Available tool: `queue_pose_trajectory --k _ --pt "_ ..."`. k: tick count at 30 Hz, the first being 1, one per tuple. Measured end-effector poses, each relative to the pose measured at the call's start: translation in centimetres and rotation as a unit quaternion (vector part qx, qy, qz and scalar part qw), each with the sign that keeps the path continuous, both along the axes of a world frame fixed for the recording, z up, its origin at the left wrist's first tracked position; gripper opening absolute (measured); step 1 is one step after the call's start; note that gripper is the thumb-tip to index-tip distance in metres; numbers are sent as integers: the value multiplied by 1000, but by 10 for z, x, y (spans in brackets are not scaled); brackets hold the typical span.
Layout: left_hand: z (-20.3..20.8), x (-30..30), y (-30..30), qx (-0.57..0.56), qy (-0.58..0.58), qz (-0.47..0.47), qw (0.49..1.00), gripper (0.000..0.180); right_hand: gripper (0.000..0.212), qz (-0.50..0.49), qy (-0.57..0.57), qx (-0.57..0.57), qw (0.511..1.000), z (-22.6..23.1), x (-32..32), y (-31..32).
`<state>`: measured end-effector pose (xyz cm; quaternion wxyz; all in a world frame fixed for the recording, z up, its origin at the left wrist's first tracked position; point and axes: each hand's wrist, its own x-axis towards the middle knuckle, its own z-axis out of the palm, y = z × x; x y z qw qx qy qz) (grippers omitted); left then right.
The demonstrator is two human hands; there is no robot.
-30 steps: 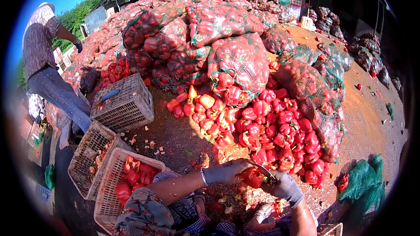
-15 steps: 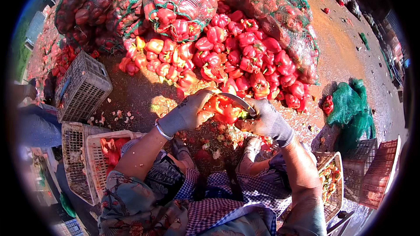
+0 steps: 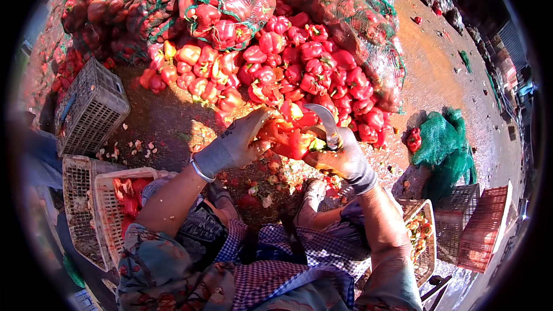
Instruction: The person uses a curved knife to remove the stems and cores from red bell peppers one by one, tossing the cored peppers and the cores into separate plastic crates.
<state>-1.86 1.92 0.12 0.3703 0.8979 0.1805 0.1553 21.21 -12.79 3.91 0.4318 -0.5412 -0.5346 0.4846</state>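
Note:
My left hand [image 3: 231,145], in a grey glove, closes on the left side of a cut red bell pepper [image 3: 292,141]. The pepper's torn flesh is spread apart, and its green stem end [image 3: 317,145] points at my right hand [image 3: 344,160]. That hand, also gloved, is closed around a curved knife [image 3: 326,120], whose handle is mostly hidden in the grip. The blade rises above the fingers, curving up and left, apart from the pepper. My right thumb and fingertips lie near the stem end; whether they touch it I cannot tell.
Ahead lies a heap of red peppers [image 3: 314,60], with full net sacks [image 3: 227,0] behind. On my left a crate [image 3: 106,196] holds red pepper pieces; on my right another crate [image 3: 425,253] holds trimmings. Green netting [image 3: 443,144] lies at right. Scraps litter the floor between my feet.
The knife blade has swung up and away from the pepper, which it arched over before. The pepper's stem end now shows more plainly. The whole view has shifted slightly.

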Motion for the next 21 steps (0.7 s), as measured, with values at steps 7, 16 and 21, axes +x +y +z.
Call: queue_pose_trajectory --k 7,16,21 --pt "-9 4 3 8 -69 -1 998 58 42 -88 69 -81 990 8 -6 -3" --pt "-6 -9 10 11 -80 38 996 67 20 -107 63 -44 991 -8 19 -10" --pt "-3 -14 16 -34 -147 67 986 59 27 -140 127 -72 979 22 4 -6"
